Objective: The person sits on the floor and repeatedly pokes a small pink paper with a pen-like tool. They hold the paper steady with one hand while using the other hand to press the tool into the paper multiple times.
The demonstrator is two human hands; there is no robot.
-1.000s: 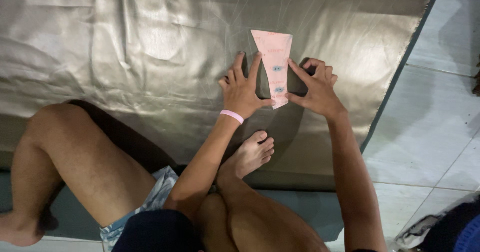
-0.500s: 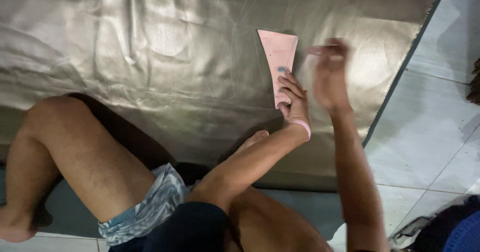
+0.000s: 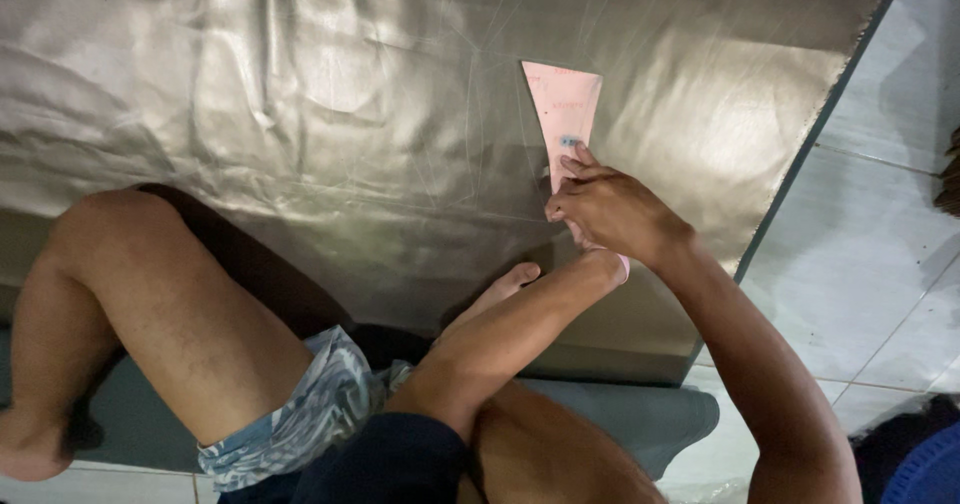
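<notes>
Pink paper template (image 3: 562, 114), tapered like a wedge with its wide end away from the body, lying flat on the shiny olive-grey fabric (image 3: 300, 94) spread over the floor. Small pale-blue label near its narrow end, just above the fingers. Creases and faint drawn lines across the fabric around it. Fabric edge running diagonally at the right, with white floor tiles (image 3: 870, 254) beyond. Bare foot (image 3: 500, 289) resting on the fabric below the template, close to the hands. Bent knee (image 3: 130, 264) and patterned shorts (image 3: 300, 414) at the lower left, a blue rounded thing (image 3: 925, 474) in the lower right corner.

Right hand (image 3: 615, 209) over the narrow end of the template, fingers curled, fingertips (image 3: 575, 164) pressing on the paper; grip not wrapped around anything visible. Left hand mostly hidden beneath the right one, only its forearm (image 3: 520, 314) and a pink wristband (image 3: 622, 267) showing; cannot tell whether its grip is open or closed, or what it touches.
</notes>
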